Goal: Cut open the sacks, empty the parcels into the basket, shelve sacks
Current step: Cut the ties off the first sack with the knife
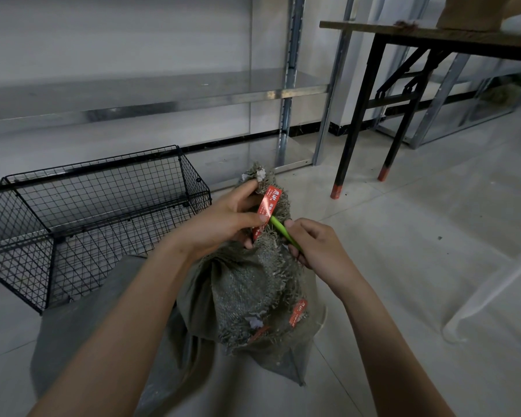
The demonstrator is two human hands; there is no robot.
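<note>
- The sack (253,284) stands on the floor (403,236) right in front of the person, between the two forearms. Its body bulges and its top is gathered into a frayed neck.
- It is coarse woven cloth, soft and floppy, with loose threads at the edges. It probably gives no firm surface anywhere, and the lumpy fill suggests some weight low down.
- A flat grey piece lies under it and to the left. Whether that is an emptied sack cannot be told.
- The left hand (220,224) holds the neck, with its fingers (247,188) closed round the bunched cloth and the thumb pressing on the red tape (266,206) wrapped there.
- The right hand (319,251) has its fingers curled round a green cutter (280,228), whose tip touches the tape just beside the left thumb.
- The neck just below the tape looks like the best place to hold, pulled taut so the cloth doesn't fold away from the blade. The thumb sits close to the cutting line, which is a risk.
- For tipping, the bottom corners are likely the best grip.
- The wire basket (193,182) sits on the floor near the sack, to the left. No parcels show in it.
- Behind it runs metal shelving (163,97).
- A table (418,33) stands far right.
</note>
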